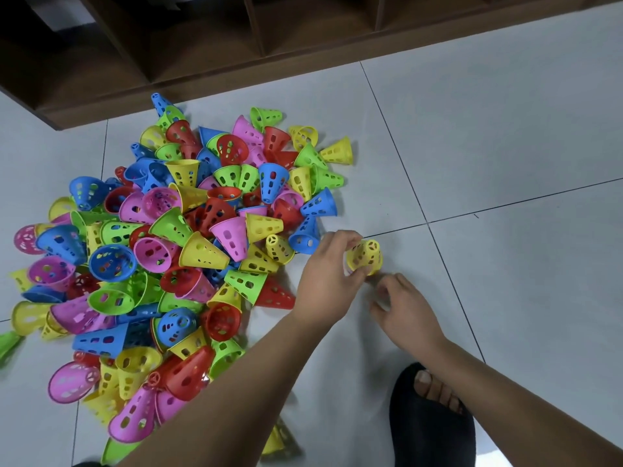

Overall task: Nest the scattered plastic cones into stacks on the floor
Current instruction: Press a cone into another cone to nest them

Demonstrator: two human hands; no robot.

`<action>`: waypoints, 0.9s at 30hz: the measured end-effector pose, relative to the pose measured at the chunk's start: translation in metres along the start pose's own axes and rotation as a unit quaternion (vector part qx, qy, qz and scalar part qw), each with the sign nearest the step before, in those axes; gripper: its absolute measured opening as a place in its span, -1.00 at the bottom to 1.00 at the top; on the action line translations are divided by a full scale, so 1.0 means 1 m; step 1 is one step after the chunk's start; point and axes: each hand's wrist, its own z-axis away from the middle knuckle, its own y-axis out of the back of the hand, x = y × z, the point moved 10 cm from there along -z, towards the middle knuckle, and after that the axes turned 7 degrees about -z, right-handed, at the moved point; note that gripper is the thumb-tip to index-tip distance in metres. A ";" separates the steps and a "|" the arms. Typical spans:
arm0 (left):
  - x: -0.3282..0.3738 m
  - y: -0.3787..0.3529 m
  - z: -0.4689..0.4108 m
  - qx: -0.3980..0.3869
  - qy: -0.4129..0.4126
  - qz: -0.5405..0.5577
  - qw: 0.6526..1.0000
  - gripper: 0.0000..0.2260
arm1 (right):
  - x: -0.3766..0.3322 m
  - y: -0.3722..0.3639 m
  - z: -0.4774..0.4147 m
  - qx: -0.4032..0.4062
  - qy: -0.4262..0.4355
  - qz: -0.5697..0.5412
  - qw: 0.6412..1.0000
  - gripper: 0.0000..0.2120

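The left hand pinches a yellow cone by its wall, just ahead of the right hand, which is too blurred to tell whether it grips anything. The plastic looks light, stiff and full of holes, so it is probably best held near the wide rim; the loose pile lies left of both hands

Cones: dozens (too heaped for exact count); left hand, right hand: two; black slipper: one

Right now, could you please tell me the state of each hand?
Left hand: closed, holding a yellow cone.
Right hand: just below that cone, fingers blurred; cannot be told.
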 end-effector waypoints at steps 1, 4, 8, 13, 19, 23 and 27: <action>-0.005 0.003 0.005 0.000 -0.002 -0.010 1.000 -0.60 | -0.002 -0.005 0.002 -0.011 0.004 0.004 1.000 -0.80; -0.026 0.020 0.024 0.020 0.005 -0.051 0.998 -0.64 | -0.016 -0.017 0.005 -0.033 0.042 0.021 0.998 -0.82; -0.061 0.054 0.050 0.053 0.044 -0.091 0.993 -0.68 | -0.054 -0.036 0.007 -0.048 0.145 0.070 0.986 -0.78; -0.103 0.098 0.073 0.094 0.097 -0.137 0.981 -0.74 | -0.109 -0.065 0.002 -0.091 0.220 0.087 0.967 -0.63; -0.150 0.126 0.080 0.117 0.195 -0.160 0.961 -0.67 | -0.139 -0.103 -0.018 -0.167 0.196 0.069 0.964 -0.36; -0.167 0.126 0.071 0.091 0.231 -0.175 0.953 -0.58 | -0.135 -0.126 -0.031 -0.205 0.163 0.100 0.960 -0.24; -0.176 0.117 0.062 0.057 0.262 -0.172 0.948 -0.57 | -0.136 -0.139 -0.040 -0.199 0.163 0.119 0.959 -0.31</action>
